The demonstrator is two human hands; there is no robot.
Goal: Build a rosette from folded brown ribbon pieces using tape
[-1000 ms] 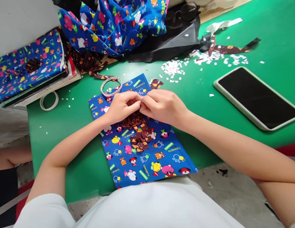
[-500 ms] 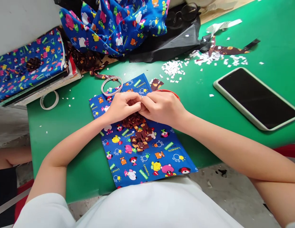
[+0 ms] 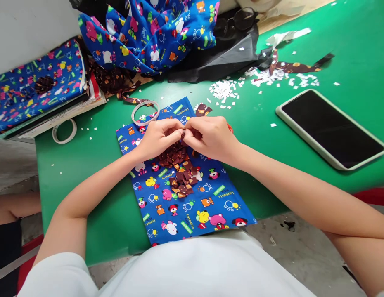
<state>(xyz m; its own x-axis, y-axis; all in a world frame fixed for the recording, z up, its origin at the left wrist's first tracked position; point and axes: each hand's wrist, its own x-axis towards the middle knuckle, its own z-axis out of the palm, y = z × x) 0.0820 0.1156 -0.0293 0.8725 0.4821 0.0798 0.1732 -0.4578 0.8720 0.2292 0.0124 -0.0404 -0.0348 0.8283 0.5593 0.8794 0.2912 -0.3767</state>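
Observation:
Above a blue cartoon-print cloth, my left hand and my right hand meet fingertip to fingertip. Both are closed in a pinch on a tiny piece, partly hidden by the fingers, whose kind I cannot make out. Just below them on the cloth lie small cut pieces of brown patterned fabric, in two heaps that nearly touch. A roll of white tape rests at the cloth's far left edge. Part of an orange-red handle shows behind my right hand.
A phone lies on the green table at the right. White paper bits are scattered at the back. Bunched blue cloth, glasses and covered books line the far side. Another tape roll lies left.
My right hand's fingers have shifted and opened slightly around the pinch, exposing more of the fingertips. My left hand stays almost where it was.

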